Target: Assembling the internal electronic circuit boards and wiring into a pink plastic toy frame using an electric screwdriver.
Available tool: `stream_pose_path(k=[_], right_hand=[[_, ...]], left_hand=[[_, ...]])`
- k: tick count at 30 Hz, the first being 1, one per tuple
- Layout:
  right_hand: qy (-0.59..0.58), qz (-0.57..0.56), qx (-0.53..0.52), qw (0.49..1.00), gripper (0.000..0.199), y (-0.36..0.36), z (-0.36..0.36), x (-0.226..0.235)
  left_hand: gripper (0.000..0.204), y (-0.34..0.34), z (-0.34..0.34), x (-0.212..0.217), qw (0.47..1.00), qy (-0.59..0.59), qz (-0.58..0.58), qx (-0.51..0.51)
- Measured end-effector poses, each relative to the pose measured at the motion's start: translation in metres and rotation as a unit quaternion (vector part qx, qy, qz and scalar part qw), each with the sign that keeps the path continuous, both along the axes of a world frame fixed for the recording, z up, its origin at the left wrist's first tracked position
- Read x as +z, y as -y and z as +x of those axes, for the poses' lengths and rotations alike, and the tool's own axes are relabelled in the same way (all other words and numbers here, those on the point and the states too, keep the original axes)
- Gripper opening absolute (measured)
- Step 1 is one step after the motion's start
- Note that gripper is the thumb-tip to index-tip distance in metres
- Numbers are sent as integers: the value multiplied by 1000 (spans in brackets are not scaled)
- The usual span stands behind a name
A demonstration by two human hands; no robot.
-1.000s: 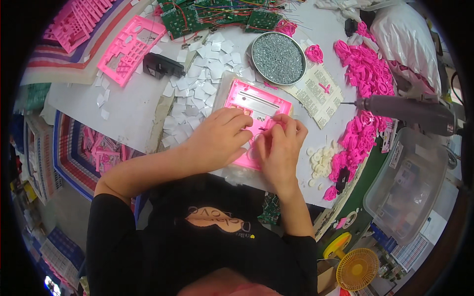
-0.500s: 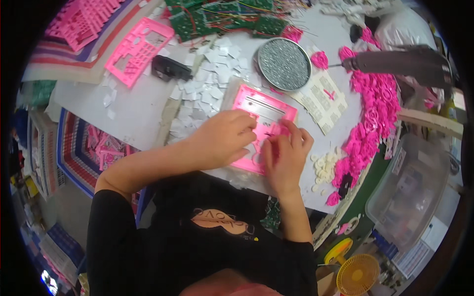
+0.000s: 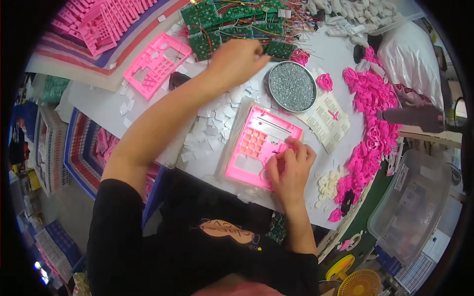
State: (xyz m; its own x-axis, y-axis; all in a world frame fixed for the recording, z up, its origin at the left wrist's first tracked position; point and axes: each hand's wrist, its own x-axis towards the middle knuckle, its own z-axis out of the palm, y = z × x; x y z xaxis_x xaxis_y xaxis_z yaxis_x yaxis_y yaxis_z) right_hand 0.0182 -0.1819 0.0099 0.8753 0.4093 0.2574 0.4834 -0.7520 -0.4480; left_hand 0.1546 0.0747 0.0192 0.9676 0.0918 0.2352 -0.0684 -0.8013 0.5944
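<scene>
A pink plastic casing [image 3: 242,166], with a grid of square holes and a long slot near its far end, lies on the table in front of me. My right hand [image 3: 292,167] rests over its right side, thumb and fingers pinched together; what they grip is hidden, though a small dark spot shows at the fingertips. My left hand [image 3: 237,61] is stretched far forward, just short of wired green circuit boards [image 3: 232,32]. Its fingers are bent and a little apart, with nothing visible in them. A round tin of small metal screws [image 3: 292,86] stands right of it.
White paper squares [image 3: 212,129] lie left of the casing. Another pink casing [image 3: 157,64] is farther left, by stacked pink casings [image 3: 98,32]. Pink cord bundles [image 3: 368,133] and white rings [image 3: 330,185] line the right. A dark power screwdriver [image 3: 412,117] juts in there.
My left hand has left the pink casing and moved forward to the circuit boards. My right hand stays at the casing's right side. The whole view has shifted slightly.
</scene>
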Motion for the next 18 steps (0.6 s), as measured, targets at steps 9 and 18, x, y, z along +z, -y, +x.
stream_pose_path(k=[9, 18], right_hand=[[9, 93, 2, 996, 24, 18, -6, 11], [-394, 677, 55, 619, 29, 1, 41, 42]], left_hand=[[26, 27, 73, -19, 937, 44, -332, 105], [29, 37, -48, 25, 886, 416, 46, -197]])
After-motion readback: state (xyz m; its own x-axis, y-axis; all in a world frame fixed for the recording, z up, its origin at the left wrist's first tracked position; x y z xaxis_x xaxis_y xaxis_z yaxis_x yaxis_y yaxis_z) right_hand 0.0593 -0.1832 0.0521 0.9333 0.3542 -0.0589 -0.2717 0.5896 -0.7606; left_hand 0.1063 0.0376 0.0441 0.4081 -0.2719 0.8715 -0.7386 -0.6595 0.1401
